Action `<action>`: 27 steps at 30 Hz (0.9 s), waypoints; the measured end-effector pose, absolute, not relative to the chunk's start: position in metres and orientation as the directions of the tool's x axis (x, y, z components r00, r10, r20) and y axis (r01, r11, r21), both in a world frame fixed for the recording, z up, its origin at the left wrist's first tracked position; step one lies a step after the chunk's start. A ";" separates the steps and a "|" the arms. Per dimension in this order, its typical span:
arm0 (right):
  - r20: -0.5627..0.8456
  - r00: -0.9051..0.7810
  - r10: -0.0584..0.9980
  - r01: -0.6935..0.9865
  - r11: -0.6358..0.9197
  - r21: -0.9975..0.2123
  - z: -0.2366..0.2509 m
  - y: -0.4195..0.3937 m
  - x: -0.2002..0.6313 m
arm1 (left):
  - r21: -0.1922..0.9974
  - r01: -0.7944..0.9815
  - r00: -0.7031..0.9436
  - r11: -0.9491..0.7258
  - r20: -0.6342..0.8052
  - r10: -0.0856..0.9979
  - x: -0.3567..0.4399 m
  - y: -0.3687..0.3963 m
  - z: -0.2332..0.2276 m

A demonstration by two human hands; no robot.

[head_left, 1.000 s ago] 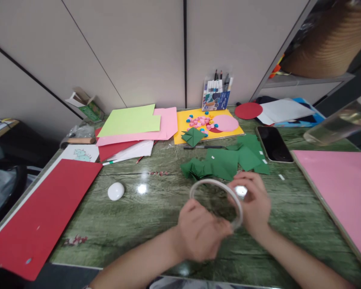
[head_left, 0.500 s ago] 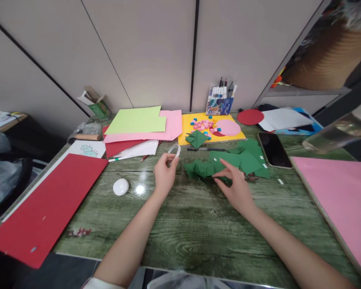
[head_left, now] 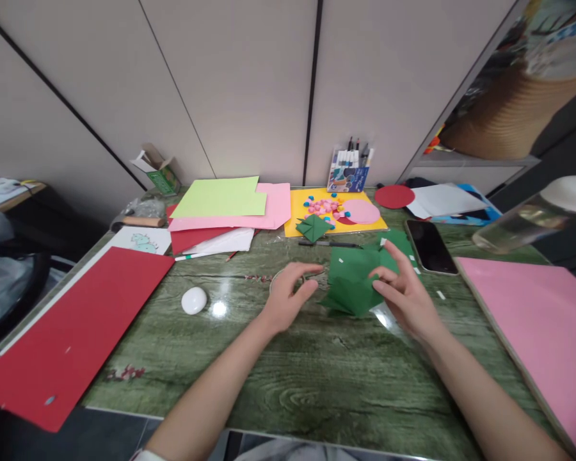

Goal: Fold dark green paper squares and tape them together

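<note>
My right hand (head_left: pixel 408 294) pinches a folded green paper (head_left: pixel 352 275) between thumb and fingers, lifted slightly at the middle of the table. A small white piece (head_left: pixel 383 242) sits at its raised index fingertip. My left hand (head_left: pixel 290 298) is to the left of that paper with thumb and index finger apart and nothing between them. The rim of a tape roll (head_left: pixel 272 280) shows behind the left hand, which hides most of it. More green paper (head_left: pixel 400 242) lies behind the right hand. A folded green paper piece (head_left: pixel 313 228) rests farther back.
A black pen (head_left: pixel 330 244) lies behind the green paper. A phone (head_left: pixel 431 246) and a pink pad (head_left: pixel 532 320) are on the right. To the left are a white rounded object (head_left: pixel 194 300) and red card (head_left: pixel 81 333). Small paper balls lie on yellow card (head_left: pixel 297 205).
My left hand has moved down and right, and its thumb and index finger no longer hold the tape roll. My right hand has moved right with the green paper, which is now unfolded wider.
</note>
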State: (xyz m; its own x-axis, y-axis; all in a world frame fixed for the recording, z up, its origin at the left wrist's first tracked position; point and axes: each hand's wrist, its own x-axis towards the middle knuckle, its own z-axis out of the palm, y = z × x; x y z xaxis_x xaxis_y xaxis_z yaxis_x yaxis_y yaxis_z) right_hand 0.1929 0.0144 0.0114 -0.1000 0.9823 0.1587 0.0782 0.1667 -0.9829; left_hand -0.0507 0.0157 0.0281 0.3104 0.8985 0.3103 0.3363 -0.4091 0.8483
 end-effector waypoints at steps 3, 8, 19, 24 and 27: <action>0.113 -0.108 0.988 0.040 0.118 -0.992 0.012 0.013 0.191 | 0.940 0.186 0.437 -0.287 0.182 0.881 -0.044 0.008 0.032; 0.108 -0.104 0.989 0.029 0.111 -0.993 0.014 0.008 0.187 | 0.990 0.131 0.407 -0.057 -0.001 0.913 -0.036 0.007 0.028; 0.133 -0.197 0.971 0.032 0.142 -0.989 0.011 0.002 0.173 | 0.994 -0.021 0.436 0.106 -0.086 0.896 -0.032 0.013 0.020; 0.106 -0.189 0.976 0.087 0.124 -0.988 0.015 -0.003 0.169 | 0.994 0.107 0.450 -0.020 -0.031 0.892 -0.032 0.009 0.025; 0.078 -0.213 0.974 0.139 0.110 -0.984 0.018 -0.006 0.167 | 0.982 0.188 0.428 -0.029 -0.055 0.902 -0.028 0.006 0.025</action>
